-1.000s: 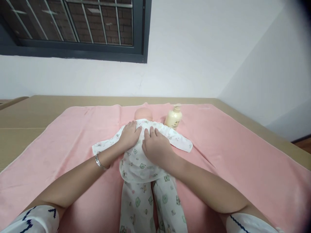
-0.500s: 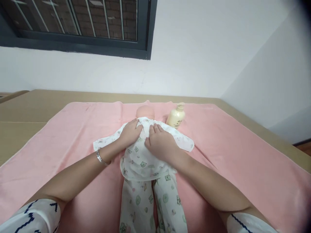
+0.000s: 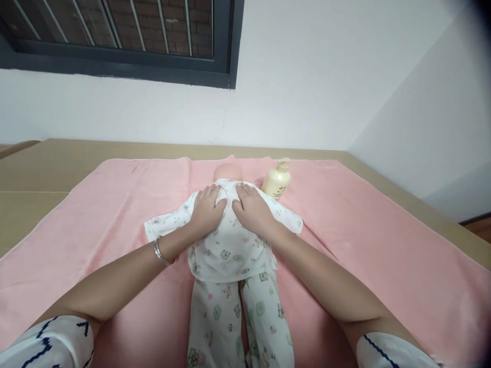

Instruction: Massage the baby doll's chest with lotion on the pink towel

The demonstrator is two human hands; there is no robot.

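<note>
A baby doll (image 3: pixel 227 171) lies on a pink blanket, its head at the far end and its legs toward me. It wears a white top (image 3: pixel 233 255) and matching trousers (image 3: pixel 264 312), both printed with small green and pink figures. My left hand (image 3: pixel 208 208) rests flat on the left of the doll's upper body, fingers stretched toward the head. On the other side my right hand (image 3: pixel 253 208) lies the same way, palm down on the cloth. The thumbs point toward each other with a narrow gap between. Neither hand grips anything.
A cream pump bottle (image 3: pixel 276 180) stands right of the doll's head, close to its sleeve. The pink blanket (image 3: pixel 115 204) covers much of a tan surface (image 3: pixel 84 151). Behind rise a white wall (image 3: pixel 299 76) and a dark-framed barred window (image 3: pixel 222 66).
My right hand has shifted up toward the doll's shoulder, level with the left. My left fingers have straightened and flattened on the cloth. The view has tilted slightly.
</note>
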